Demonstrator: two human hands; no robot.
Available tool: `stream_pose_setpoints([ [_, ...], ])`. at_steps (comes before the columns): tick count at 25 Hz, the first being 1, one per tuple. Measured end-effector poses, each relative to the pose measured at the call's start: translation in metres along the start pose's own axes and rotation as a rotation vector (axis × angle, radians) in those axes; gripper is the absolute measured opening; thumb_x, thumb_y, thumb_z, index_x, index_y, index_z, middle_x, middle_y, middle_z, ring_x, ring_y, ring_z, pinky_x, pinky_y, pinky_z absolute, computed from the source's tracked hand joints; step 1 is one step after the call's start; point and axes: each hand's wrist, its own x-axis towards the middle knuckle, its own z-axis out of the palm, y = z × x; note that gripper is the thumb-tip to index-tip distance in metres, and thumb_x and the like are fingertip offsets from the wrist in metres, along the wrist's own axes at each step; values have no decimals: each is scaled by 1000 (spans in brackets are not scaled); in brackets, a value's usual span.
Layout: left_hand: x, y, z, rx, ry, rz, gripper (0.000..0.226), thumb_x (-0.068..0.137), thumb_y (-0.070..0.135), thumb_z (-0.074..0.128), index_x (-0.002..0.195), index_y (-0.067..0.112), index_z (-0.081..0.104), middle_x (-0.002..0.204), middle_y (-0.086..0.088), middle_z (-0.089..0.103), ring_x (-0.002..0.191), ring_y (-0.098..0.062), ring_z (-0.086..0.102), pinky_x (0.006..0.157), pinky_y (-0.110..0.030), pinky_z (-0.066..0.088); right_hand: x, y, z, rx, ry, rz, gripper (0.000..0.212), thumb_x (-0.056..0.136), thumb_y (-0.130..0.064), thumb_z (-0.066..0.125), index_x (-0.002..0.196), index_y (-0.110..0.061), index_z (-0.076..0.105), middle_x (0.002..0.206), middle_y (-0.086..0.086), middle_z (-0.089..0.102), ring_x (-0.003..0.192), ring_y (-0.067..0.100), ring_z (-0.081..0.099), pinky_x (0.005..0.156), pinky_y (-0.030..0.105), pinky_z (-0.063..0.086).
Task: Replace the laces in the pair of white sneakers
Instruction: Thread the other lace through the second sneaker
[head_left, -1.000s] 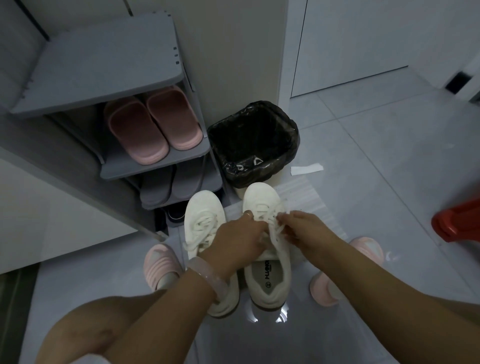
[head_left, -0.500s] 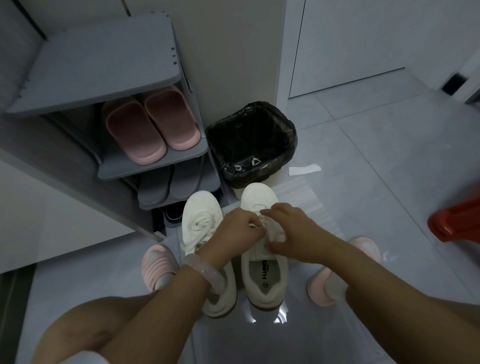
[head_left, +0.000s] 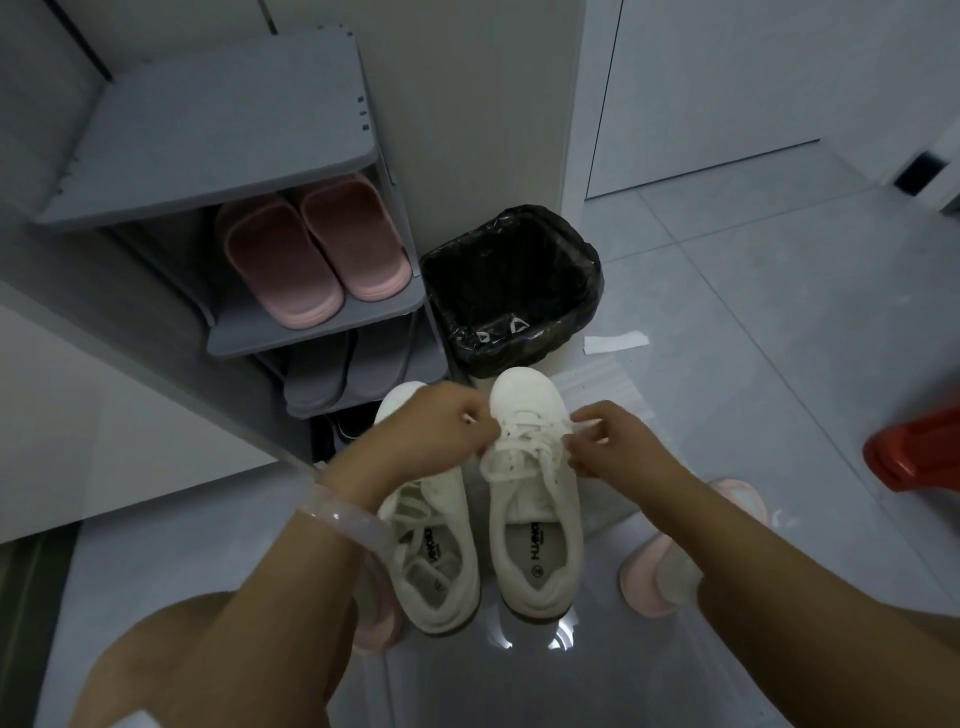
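Head view: your left hand and right hand each pinch an end of the flat white lace on the white leather sneaker between them; draw both outward evenly.

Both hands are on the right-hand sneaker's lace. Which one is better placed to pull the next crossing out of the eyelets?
Probably the right hand: it pinches the lace at the right-hand sneaker's outer edge. The left hand reaches across the other sneaker.

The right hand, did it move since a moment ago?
Yes. The right hand has swung out from over the right white sneaker to its right side, toward the red plastic thing, pinching the white lace.
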Motion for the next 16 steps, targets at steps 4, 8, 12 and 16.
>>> stream_pose_setpoints([
  [4,8,-6,28,263,-65,-1,21,90,44,50,84,25,57,90,5,60,91,-16,57,82,-33,47,-1,1,11,-133,40,54,15,86,-14,62,71,-12,59,72,2,61,72,17,61,81,39,56],
  [8,10,-10,50,382,-82,22,39,91,40,47,129,34,49,124,-3,58,112,-20,56,94,-37,46,-3,-7,11,322,8,160,16,87,-7,55,75,-10,64,79,6,63,77,16,57,70,25,47],
  [12,14,-14,53,281,-68,-5,38,89,38,52,127,35,53,127,0,58,114,-19,55,95,-38,46,-2,-10,9,685,-144,339,23,91,-17,48,70,-16,57,62,-3,59,65,10,50,66,23,37],
  [16,14,-12,56,379,-5,49,32,90,38,50,121,33,56,119,-1,60,109,-20,57,88,-35,48,3,-8,5,552,-116,300,35,91,-19,55,56,-14,57,50,-1,44,61,13,46,67,25,39],
])
